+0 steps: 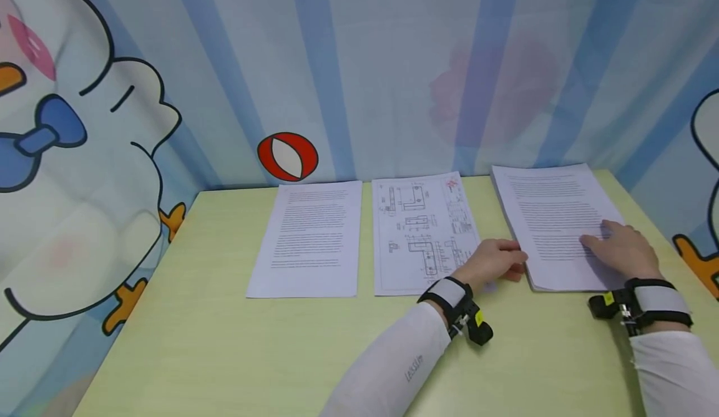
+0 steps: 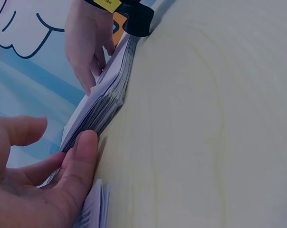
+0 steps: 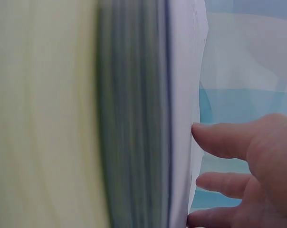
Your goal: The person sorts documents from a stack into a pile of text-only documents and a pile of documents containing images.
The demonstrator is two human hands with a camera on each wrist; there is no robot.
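A thick stack of paper [image 1: 556, 217] lay toward the right end of the yellowish table [image 1: 224, 342], its top sheet covered in printed lines. The right hand [image 1: 626, 251] rested its spread fingertips on that sheet, thumb apart from the fingers. The left hand [image 1: 497, 260] was at the stack's left edge, thumb held away from loosely bent fingers; whether its fingertips touched the paper could not be told. Beside the stack, partly hidden by the left hand in the head view, lay a drawing [image 1: 415, 223], and left of that a printed page [image 1: 320, 236].
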